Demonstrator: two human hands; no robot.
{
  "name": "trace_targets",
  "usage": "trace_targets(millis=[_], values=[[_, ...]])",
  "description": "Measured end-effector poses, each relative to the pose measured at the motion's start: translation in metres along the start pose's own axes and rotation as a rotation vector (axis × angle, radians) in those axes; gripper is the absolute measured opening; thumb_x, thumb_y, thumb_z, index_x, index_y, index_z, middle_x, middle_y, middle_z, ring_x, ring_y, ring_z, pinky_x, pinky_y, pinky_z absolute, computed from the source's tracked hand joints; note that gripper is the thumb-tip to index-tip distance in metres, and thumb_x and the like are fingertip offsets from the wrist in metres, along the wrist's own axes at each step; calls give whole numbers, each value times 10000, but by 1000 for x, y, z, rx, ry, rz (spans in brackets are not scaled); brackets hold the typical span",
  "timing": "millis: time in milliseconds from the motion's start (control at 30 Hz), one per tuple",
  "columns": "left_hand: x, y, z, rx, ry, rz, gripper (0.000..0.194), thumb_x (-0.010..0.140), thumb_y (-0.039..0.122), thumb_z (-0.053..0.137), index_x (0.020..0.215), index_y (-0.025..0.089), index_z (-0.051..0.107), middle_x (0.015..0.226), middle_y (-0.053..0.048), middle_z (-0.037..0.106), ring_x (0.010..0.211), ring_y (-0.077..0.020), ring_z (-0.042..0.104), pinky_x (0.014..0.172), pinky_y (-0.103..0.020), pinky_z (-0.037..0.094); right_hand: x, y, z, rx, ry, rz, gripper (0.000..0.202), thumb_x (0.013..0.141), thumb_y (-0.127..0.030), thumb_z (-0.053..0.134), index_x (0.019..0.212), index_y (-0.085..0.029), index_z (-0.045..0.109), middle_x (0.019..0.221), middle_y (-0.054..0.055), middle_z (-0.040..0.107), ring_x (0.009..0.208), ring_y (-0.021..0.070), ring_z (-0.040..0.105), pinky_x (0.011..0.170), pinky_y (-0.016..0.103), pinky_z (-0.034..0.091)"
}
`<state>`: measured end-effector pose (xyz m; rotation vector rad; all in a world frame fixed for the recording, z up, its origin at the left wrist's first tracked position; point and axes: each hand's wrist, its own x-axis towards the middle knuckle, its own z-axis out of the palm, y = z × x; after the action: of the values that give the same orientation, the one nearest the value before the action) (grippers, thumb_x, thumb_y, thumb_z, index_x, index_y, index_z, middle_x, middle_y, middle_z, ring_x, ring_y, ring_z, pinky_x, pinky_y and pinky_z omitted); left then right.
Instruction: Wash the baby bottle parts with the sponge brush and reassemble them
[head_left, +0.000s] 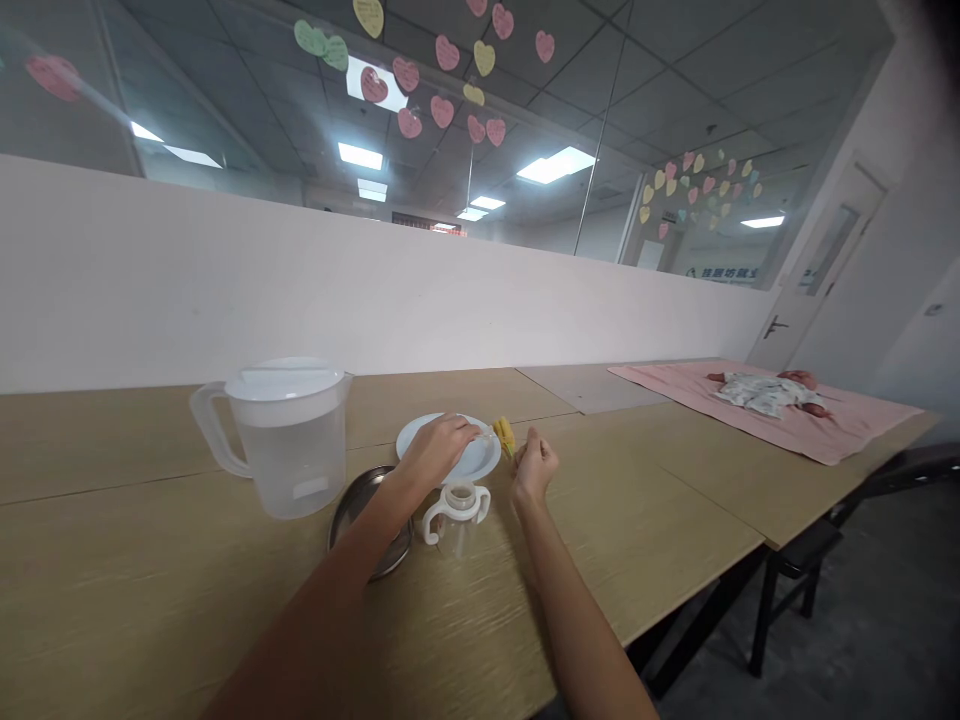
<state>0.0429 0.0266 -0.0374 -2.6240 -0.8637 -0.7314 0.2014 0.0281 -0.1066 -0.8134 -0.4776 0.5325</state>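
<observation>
My left hand [442, 440] is over a white plate [409, 432], its fingers pinched on a small clear piece [487, 433] whose kind I cannot make out. My right hand [535, 465] is closed in a fist around the stem of a small brush [503, 436] with a yellow sponge-like head and a bit of green. The brush head is right beside the clear piece; whether they touch I cannot tell. Below my hands stands an uncapped clear baby bottle [459, 515] with a white two-handled collar. My left forearm passes over a round metal tray [352, 500].
A lidded translucent pitcher [292, 440] with some liquid stands at the left. Far right, a baby doll [765, 393] in pale clothes lies on a pink cloth [810, 440]. A white wall [225, 290] with windows above borders the table [637, 520]; a black stool [806, 550] stands beyond its edge.
</observation>
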Motion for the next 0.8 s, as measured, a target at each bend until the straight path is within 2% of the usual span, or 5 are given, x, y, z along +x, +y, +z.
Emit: trace_targets(millis=[367,433,533,667,800], values=[[8,2,7,9,43,42,229,882,140,432,962,189,641,906,-50,646,848,-174,576,757,-286,442,29,-1,-20,56,249,43,367,783,-334,490,589,-228,198,437,-115,189,355,43,185,322,187,193],[9,-3,-1,0,49,-35,234,887,163,427,951,183,652,903,-61,648,845,-182,583,742,-285,445,40,-2,-32,4,436,15,328,799,-311,427,598,-234,178,453,-107,183,363,53,195,330,196,209],[7,-17,-14,-105,98,-223,269,901,211,402,941,171,665,927,-71,662,853,-189,598,746,-285,448,48,-3,-44,-23,524,-21,273,832,-291,317,620,-239,154,469,-98,159,375,68,185,338,201,209],[3,-34,-18,-299,97,-305,259,871,224,433,946,179,677,956,-55,691,871,-187,618,769,-273,453,38,14,-32,-75,463,-47,327,832,-382,386,601,-238,205,465,-88,228,392,78,248,357,217,254],[1,-36,-6,-340,67,-337,300,864,210,426,1056,193,656,1055,-59,679,943,-186,614,807,-267,451,17,38,-15,-328,201,-157,404,820,-472,441,548,-231,264,465,-72,271,434,87,300,413,230,297]])
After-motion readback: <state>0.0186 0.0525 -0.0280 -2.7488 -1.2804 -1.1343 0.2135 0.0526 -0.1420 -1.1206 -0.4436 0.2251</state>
